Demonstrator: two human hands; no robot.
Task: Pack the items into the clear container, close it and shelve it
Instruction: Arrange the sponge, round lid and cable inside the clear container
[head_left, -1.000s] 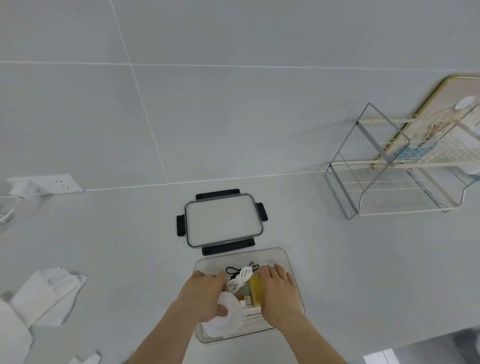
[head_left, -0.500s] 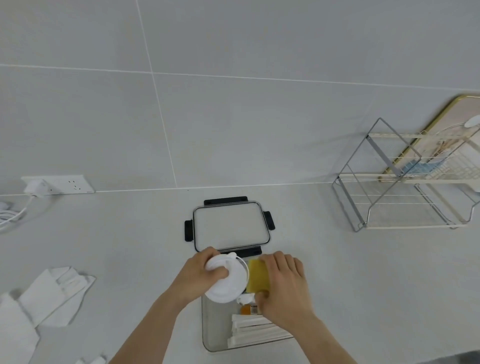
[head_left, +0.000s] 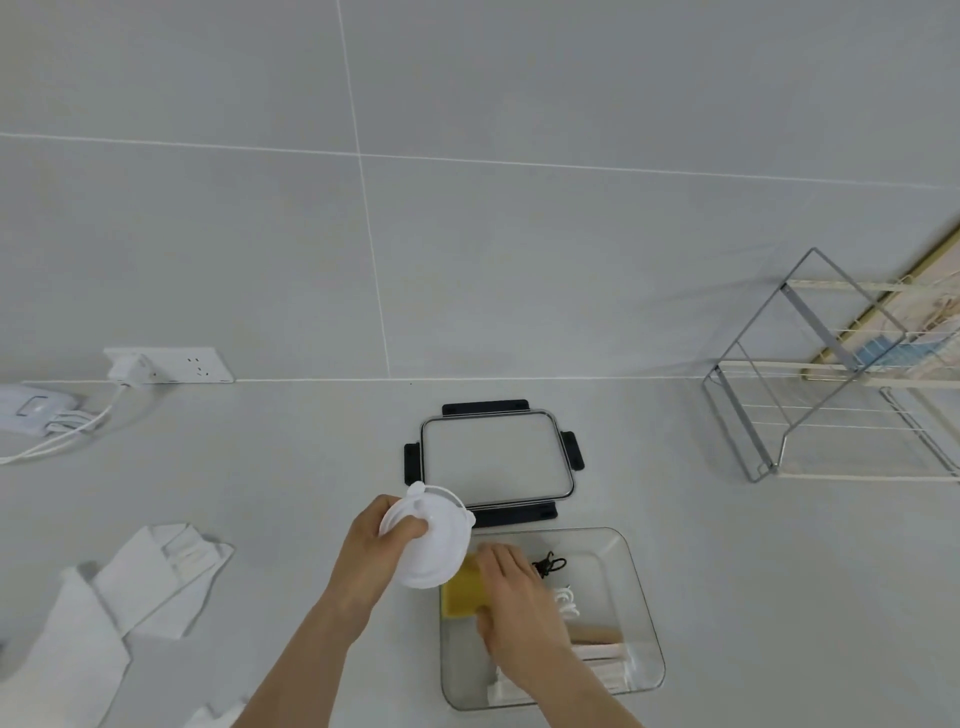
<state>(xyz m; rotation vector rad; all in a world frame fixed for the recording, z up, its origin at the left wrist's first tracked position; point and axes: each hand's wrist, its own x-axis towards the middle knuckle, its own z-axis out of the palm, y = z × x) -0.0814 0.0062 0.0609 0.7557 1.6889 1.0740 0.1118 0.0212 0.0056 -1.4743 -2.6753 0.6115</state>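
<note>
The left hand (head_left: 371, 551) grips a round white lid (head_left: 431, 545) by its edge, fingers curled around it, held above the counter (head_left: 311, 493) just left of the clear container (head_left: 639, 597). The right hand (head_left: 514, 597) presses a yellow sponge (head_left: 460, 592) inside the container's left end — fingers closed over it. The container's own lid (head_left: 496, 457) lies just behind.

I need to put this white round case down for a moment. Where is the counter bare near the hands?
Bare counter lies between the white cloths and the clear container, under the left hand; more between the lid and the wire rack. The container is crowded: yellow sponge, cords, right hand.
</note>
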